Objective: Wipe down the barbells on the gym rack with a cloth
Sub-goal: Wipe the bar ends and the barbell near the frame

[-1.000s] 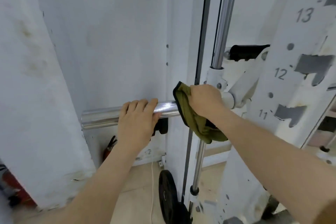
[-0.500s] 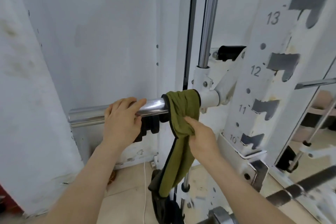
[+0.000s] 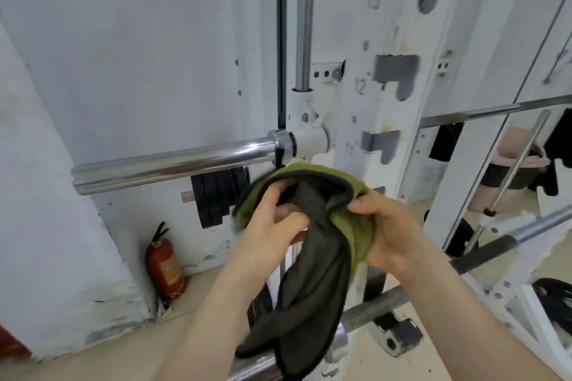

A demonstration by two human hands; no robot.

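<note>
Hands meet at frame centre: the left hand [image 3: 272,219] and the right hand [image 3: 388,230] both clutch the cloth [image 3: 312,260], fingers curled and pinching its bunched upper fold, left at about 9 o'clock of the bundle, right at 3 o'clock. The cloth shows an olive-green face along the top and right, and a dark grey face down the middle; its long axis hangs from 12 toward 6 o'clock, the loose tail dropping over a lower bar [image 3: 377,306] that slants from 8 o'clock up toward 2 o'clock.

Above the hands, at 11 o'clock, the chrome barbell sleeve [image 3: 173,165] lies nearly level, its free end pointing to 9 o'clock and its inner collar meeting the white rack carriage [image 3: 309,142] at the 3 o'clock end. The cloth sits just below that collar, apart from the sleeve. A vertical guide rod [image 3: 305,18] rises toward 12 o'clock from the carriage. The white upright [image 3: 390,40] at 1 o'clock carries numbers 11, 12 and 13 beside its slots. Black weight plates [image 3: 216,198] hang under the sleeve, and a red fire extinguisher [image 3: 165,266] stands on the floor [image 3: 139,346] at 8 o'clock against the wall.
</note>
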